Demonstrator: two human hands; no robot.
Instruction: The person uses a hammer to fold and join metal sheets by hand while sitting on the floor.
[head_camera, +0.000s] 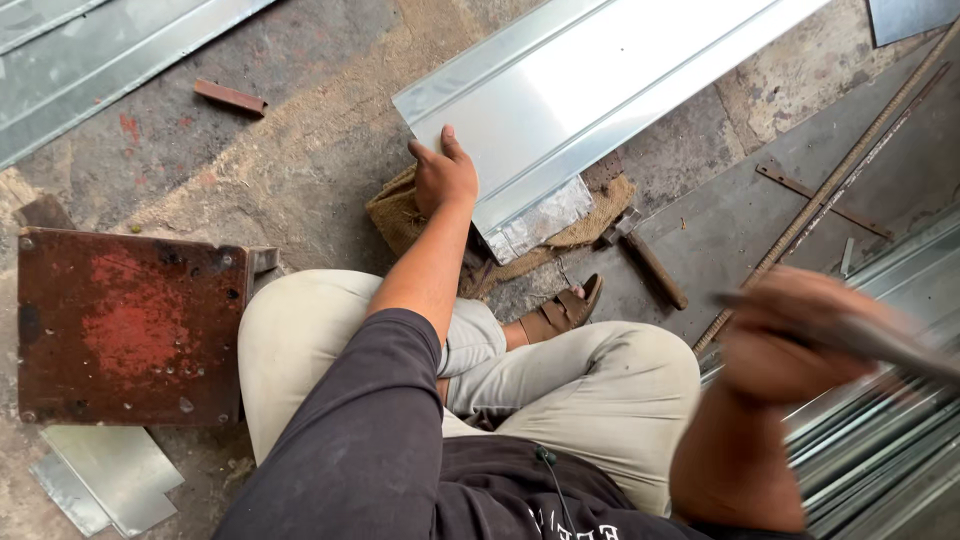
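The left hand (443, 178) stretches out on a straight arm, fingers together and pressed flat on the near corner of the folded metal sheet (590, 95), which lies on the floor over a piece of sacking (400, 215). The right hand (790, 335), blurred, is raised to the right of that sheet, fingers clamped on one metal strip (900, 345). One hammer (645, 255) lies just right of the sheet's near end, and one rusty plate (125, 325) well to its left.
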